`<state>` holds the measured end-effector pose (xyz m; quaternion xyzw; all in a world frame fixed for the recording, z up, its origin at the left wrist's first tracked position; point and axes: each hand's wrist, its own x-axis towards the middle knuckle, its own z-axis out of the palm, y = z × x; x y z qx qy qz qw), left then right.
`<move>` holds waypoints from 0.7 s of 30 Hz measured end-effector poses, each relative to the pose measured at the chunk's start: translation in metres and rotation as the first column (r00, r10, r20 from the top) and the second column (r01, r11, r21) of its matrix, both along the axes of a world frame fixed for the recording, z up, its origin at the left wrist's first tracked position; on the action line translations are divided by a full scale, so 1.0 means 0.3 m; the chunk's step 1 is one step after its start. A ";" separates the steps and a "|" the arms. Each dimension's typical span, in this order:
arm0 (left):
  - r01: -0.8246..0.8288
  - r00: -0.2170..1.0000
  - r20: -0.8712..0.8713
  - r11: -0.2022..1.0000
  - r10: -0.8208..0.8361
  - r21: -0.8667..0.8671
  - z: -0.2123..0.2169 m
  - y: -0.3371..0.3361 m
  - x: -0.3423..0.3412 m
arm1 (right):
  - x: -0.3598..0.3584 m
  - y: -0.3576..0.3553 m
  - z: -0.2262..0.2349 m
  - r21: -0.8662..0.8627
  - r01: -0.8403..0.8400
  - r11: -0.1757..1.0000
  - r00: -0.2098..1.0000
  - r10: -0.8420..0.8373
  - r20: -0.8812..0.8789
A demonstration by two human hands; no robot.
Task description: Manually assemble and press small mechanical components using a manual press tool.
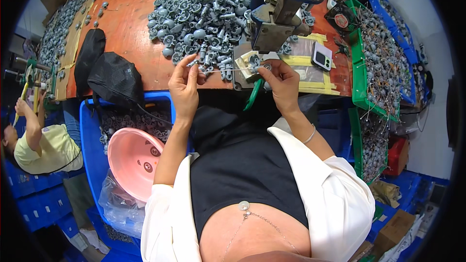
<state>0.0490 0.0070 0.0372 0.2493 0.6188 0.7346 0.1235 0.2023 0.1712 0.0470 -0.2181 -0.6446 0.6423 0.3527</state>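
My left hand (184,87) is closed in a pinch at the front of the grey parts heap. A thin pale wire (224,71) stretches from its fingertips across to the press. At the press base (239,78), my right hand (284,85) pinches a small grey plastic part (254,63) between thumb and fingers. That part sits in front of a light-coloured block, below the metal press head (274,31). The fingertips partly cover it. A green handle-like strip (253,94) hangs under the press base.
Grey plastic parts (199,9) are heaped on the orange table (128,24). A black bag (116,77), a phone-like device (321,56), a pink basin (127,162), a blue bin (87,136) and a green crate of wired parts (359,75) surround me. Another person (48,148) works at left.
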 end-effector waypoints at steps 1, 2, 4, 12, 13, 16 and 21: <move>-0.002 1.000 -0.001 1.000 0.002 -0.001 -0.004 0.000 0.001 | 0.004 -0.002 0.003 0.096 0.010 0.995 0.996 -0.018 0.084; 0.002 1.000 0.005 1.000 -0.002 -0.011 -0.008 0.000 0.004 | 0.001 -0.002 0.002 0.095 0.008 0.995 0.996 -0.016 0.084; 0.010 1.000 0.013 1.000 -0.010 -0.024 -0.010 0.002 0.003 | -0.004 -0.007 -0.004 0.096 0.009 0.995 0.996 -0.018 0.092; -0.035 0.999 0.003 0.999 0.035 0.000 0.002 -0.002 0.006 | -0.011 -0.011 0.015 0.162 -0.022 0.987 0.996 0.008 0.088; -0.035 0.999 0.000 0.999 0.035 0.004 0.002 -0.001 0.009 | -0.009 -0.010 0.015 0.158 -0.027 0.987 0.997 0.014 0.080; -0.036 0.999 -0.003 0.999 0.036 0.001 0.011 0.003 0.021 | 0.004 -0.011 0.025 0.105 -0.045 0.993 0.997 0.039 0.060; -0.028 1.000 -0.011 0.999 0.028 0.020 0.012 0.005 0.026 | 0.018 -0.010 0.033 0.060 -0.061 0.996 0.998 0.061 0.015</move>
